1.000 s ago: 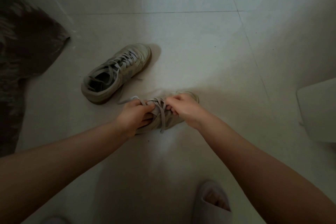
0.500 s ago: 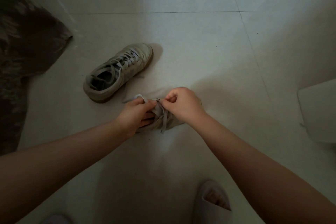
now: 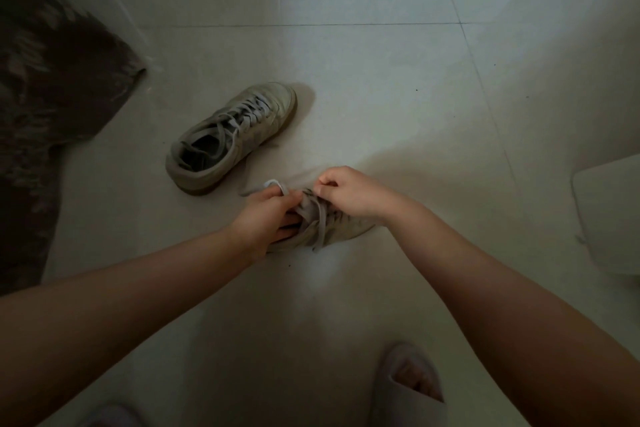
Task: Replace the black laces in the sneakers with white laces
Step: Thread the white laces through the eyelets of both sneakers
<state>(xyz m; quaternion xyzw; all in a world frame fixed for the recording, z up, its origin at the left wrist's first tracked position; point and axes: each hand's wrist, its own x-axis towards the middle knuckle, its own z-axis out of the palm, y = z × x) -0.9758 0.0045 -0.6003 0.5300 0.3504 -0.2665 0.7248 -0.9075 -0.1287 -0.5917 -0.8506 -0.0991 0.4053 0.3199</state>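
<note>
We read the step as lacing the near pale low-top sneaker (image 3: pixel 332 225) at frame centre. Left hand (image 3: pixel 266 215) pinches a pale flat lace (image 3: pixel 313 215); right hand (image 3: pixel 349 191) curls at the eyelets, its hold hidden. Next, we judge: draw the lace through evenly.

My arms are bare, no sleeves. I wear pale open-toed slippers (image 3: pixel 408 388); my left hand (image 3: pixel 263 218) and right hand (image 3: pixel 353 192) carry no rings.
</note>
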